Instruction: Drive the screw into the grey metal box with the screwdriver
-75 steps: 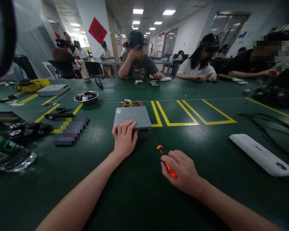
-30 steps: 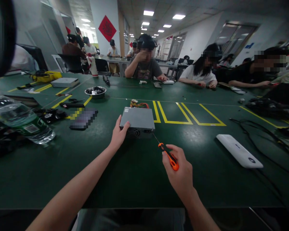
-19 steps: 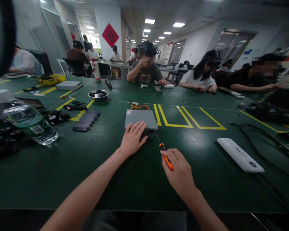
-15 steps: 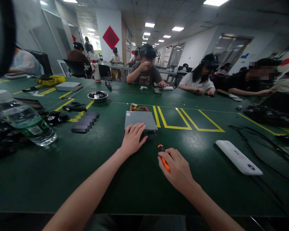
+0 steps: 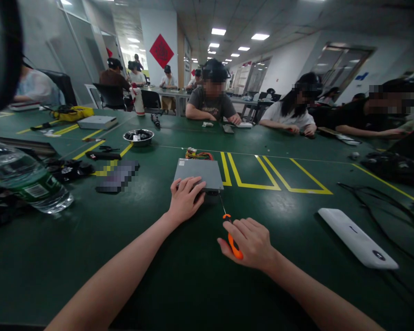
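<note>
While the right hand stays curled tight around the orange screwdriver, it has pulled a bit back from the grey metal box, so the thin tip sits just short of the box's near side. The left hand has come back to press flat, fingers spread, on the box's near edge, which I think keeps it steady. Beyond the box, colored wires poke out.

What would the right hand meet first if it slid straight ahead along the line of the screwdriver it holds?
Probably the grey metal box: the right hand grips an orange-handled screwdriver whose shaft points at the box's near right corner, with only bare green table between. Depth is hard to judge.
</note>
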A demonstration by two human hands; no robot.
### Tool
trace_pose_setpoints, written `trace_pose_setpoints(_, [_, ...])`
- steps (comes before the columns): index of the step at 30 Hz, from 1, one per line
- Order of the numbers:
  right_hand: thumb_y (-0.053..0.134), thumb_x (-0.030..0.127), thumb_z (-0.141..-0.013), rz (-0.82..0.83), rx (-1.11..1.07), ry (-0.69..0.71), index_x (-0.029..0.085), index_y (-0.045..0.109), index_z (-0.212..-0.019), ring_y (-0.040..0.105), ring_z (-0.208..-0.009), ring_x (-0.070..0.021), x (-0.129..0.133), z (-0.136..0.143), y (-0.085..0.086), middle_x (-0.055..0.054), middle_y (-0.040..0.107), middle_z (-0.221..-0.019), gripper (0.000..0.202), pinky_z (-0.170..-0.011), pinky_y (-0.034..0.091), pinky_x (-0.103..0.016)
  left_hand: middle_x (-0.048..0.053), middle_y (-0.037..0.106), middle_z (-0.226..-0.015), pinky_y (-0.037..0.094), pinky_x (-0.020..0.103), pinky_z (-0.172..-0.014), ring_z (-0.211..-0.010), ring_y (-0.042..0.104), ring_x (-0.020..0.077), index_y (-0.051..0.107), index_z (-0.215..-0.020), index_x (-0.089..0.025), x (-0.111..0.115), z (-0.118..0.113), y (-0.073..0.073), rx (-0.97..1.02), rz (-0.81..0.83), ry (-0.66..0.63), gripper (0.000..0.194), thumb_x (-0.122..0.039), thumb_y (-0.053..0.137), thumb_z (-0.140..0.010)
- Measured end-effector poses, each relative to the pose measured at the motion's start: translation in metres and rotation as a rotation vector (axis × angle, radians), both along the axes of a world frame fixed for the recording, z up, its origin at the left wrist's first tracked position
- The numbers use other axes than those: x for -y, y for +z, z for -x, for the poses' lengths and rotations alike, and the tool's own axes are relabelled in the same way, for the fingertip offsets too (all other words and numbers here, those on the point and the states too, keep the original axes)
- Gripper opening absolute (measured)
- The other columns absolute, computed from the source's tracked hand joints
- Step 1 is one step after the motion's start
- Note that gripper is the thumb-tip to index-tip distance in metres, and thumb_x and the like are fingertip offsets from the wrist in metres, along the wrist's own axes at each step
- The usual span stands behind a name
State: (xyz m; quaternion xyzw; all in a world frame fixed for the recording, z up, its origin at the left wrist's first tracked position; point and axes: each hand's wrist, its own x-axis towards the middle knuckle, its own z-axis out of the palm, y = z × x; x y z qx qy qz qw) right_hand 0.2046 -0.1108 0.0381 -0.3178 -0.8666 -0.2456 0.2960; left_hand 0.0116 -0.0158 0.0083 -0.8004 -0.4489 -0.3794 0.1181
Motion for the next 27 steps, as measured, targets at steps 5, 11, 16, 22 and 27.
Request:
trace_pose_setpoints(5, [0.054,0.017,-0.076,0.097,0.003,0.006,0.015,0.060,-0.086,0.047,-0.060,-0.0122,0.003,-0.007,-0.013,-0.003,0.055,-0.068,0.012,-0.054,0.036,-0.025,0.003,0.057,-0.119,0.020,0.043,-0.097,-0.112,0.046,0.0215,0.055,-0.109,-0.029,-0.001,-0.002,-0.002,0.028,0.031,0.019,0.027,-0.030,0.050,-0.083])
trace_pose_setpoints(11, [0.054,0.023,-0.075,0.172,-0.024,-0.008,0.018,0.061,-0.083,0.047,-0.066,-0.0152,0.003,-0.009,-0.011,-0.005,0.053,-0.073,0.012,-0.057,0.040,-0.028,0.003,0.057,-0.119,0.022,0.043,-0.094,-0.111,0.047,0.0223,0.055,-0.109,-0.029,-0.002,-0.003,-0.001,0.018,0.038,0.022,0.028,-0.029,0.051,-0.082])
trace_pose_setpoints(16, [0.056,0.031,-0.077,0.142,-0.064,-0.002,0.012,0.057,-0.096,0.049,-0.059,-0.0128,-0.002,-0.015,-0.007,-0.003,0.056,-0.069,0.027,-0.054,0.040,-0.027,0.004,0.055,-0.122,0.021,0.044,-0.096,-0.114,0.045,0.0228,0.056,-0.110,-0.029,-0.002,-0.001,0.001,-0.025,0.033,0.025,0.028,-0.030,0.050,-0.083])
trace_pose_setpoints(22, [0.052,0.015,-0.075,0.205,-0.036,0.006,0.017,0.059,-0.090,0.048,-0.063,-0.0130,0.003,-0.010,-0.014,-0.003,0.055,-0.071,0.017,-0.059,0.040,-0.028,0.004,0.057,-0.119,0.013,0.050,-0.102,-0.118,0.041,0.0256,0.057,-0.108,-0.031,-0.001,-0.001,0.001,0.005,-0.004,0.075,0.028,-0.035,0.054,-0.080])
trace_pose_setpoints(27, [0.053,0.032,-0.077,0.218,-0.037,0.000,0.016,0.060,-0.090,0.049,-0.064,-0.0144,0.006,-0.006,-0.009,-0.004,0.055,-0.072,0.022,-0.057,0.040,-0.028,0.002,0.060,-0.115,0.012,0.051,-0.102,-0.113,0.045,0.0248,0.055,-0.108,-0.030,-0.002,-0.002,0.001,0.070,0.014,0.078,0.028,-0.035,0.055,-0.080])
